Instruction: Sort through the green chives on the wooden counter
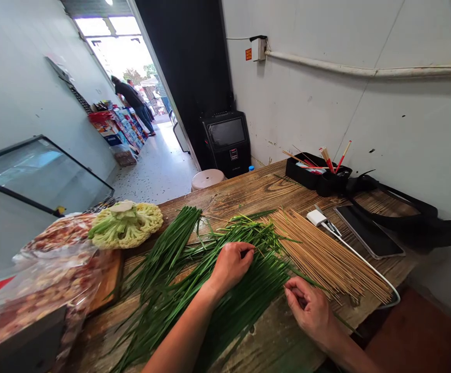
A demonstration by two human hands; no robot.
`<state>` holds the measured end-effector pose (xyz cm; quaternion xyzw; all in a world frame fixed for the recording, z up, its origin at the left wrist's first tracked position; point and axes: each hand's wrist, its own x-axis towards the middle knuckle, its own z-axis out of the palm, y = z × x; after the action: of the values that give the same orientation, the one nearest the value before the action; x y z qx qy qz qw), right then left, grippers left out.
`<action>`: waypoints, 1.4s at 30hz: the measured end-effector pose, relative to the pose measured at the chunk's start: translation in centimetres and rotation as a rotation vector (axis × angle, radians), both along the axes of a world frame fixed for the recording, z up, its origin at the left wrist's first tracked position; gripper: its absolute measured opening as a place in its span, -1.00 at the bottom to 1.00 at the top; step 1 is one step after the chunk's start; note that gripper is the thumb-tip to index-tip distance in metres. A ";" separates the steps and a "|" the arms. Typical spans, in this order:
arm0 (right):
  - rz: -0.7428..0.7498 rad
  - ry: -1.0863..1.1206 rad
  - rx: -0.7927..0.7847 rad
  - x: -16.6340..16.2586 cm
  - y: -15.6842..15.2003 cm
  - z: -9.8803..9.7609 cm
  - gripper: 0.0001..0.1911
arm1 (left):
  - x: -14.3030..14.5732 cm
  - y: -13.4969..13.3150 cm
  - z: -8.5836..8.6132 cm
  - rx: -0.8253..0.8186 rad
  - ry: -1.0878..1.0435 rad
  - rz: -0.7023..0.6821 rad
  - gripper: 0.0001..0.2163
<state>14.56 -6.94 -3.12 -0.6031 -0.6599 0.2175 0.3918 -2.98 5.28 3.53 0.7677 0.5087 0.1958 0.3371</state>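
Long green garlic chives [194, 269] lie in loose bunches across the wooden table, their pale cut ends heaped beyond my hands. Over the middle of them is my left hand [231, 267], its thumb and forefinger pinched together near the stem ends. Whatever is in that pinch is too small to make out. My right hand [308, 306] is closed, fingers curled, at the right edge of the chives, beside a pile of thin bamboo skewers [326, 254]. A thin green blade passes close behind it. What the right fingers hold, if anything, is hidden.
Left are a cauliflower head [126, 225], plastic bags of meat pieces [60, 264] and a cutting board [111, 280]. Right on the table [244, 191] are a phone [368, 231], white charger [316, 217], black organizer [306, 173] and black strapped bag [404, 212]. A person [134, 101] bends near the doorway.
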 end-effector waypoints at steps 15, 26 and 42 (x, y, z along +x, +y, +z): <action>-0.008 -0.032 0.032 -0.1 0.0 0.6 -0.88 | 0.0 -0.2 0.3 0.016 0.000 -0.019 -0.70; -0.006 -0.047 0.024 0.1 0.0 0.1 -0.87 | -0.2 -0.2 0.2 0.022 -0.013 -0.052 -0.69; -0.006 -0.029 0.046 0.1 0.2 0.3 -0.86 | -0.6 -1.0 1.2 0.097 0.167 -0.371 -0.70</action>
<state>14.68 -6.79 -2.80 -0.5991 -0.6686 0.1922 0.3964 -3.53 4.28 4.71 0.8770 0.3748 0.0905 0.2867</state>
